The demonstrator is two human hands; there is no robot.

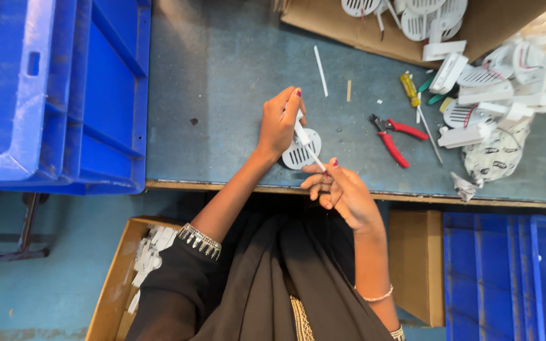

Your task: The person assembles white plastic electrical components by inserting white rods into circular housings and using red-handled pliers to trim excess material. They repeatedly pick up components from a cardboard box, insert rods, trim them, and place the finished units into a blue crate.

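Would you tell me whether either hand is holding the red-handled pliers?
No, the red-handled pliers lie untouched on the table, right of both hands.

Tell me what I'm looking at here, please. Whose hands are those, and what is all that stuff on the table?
This picture comes from a camera worn on a person's head, looking straight down, so the hands belong to that person. The left hand holds a round white slotted disc over the grey table. The right hand holds the lower end of a thin white tube that reaches up to the left hand's fingers. On the table lie red-handled pliers, a yellow-handled screwdriver and a pile of white plastic parts. Blue crates stand at the left, and a cardboard box sits on the floor.
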